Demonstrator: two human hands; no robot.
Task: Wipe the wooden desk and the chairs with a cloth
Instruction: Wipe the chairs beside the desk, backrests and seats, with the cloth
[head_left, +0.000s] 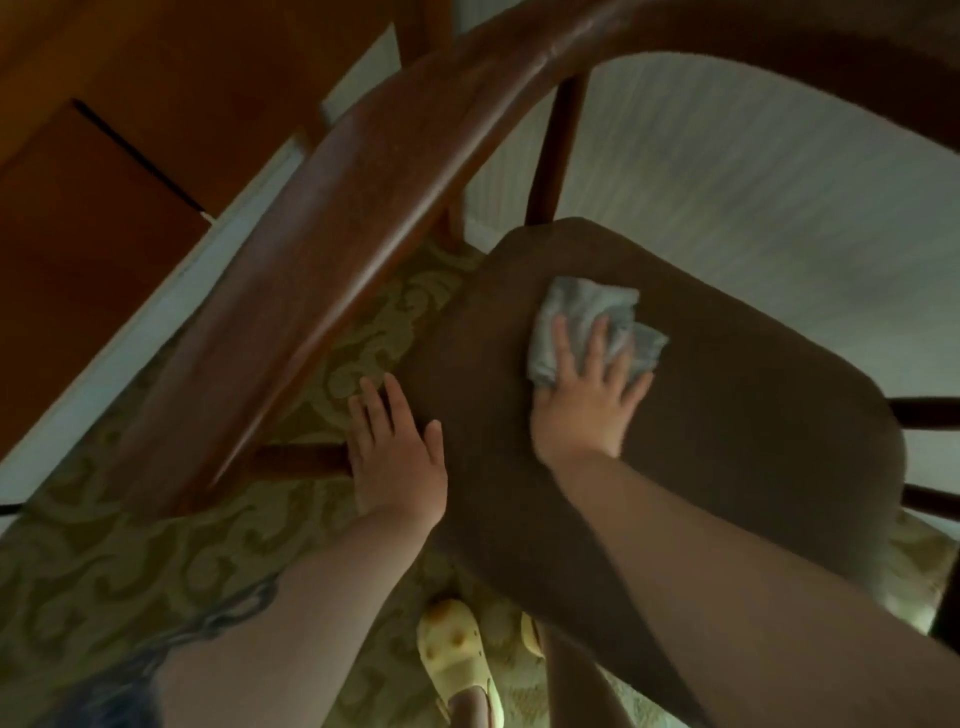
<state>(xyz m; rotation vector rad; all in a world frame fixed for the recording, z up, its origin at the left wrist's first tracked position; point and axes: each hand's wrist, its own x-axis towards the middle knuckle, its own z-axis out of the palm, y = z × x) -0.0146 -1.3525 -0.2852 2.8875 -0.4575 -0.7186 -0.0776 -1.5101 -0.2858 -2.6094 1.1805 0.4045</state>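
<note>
Chair seat (701, 415): dark brown, viewed from above, with the curved wooden backrest rail (363, 208) arching over its far side.

Cloth (587, 322): grey, crumpled, lying on the far part of the seat, under and beyond the fingers of the right hand.

Right hand (587, 405): palm down, fingers straight and spread, pressing the near edge of the cloth flat against the seat.

Left hand (395, 447): fingers straight, relaxed, resting on the seat's left edge, holding nothing, well apart from the cloth.

Patterned rug (156, 561): green-gold, beneath the chair.

Yellow clog (452, 644): on the rug, at the seat's near edge.

White wall panel (753, 182): visible through the backrest.
</note>
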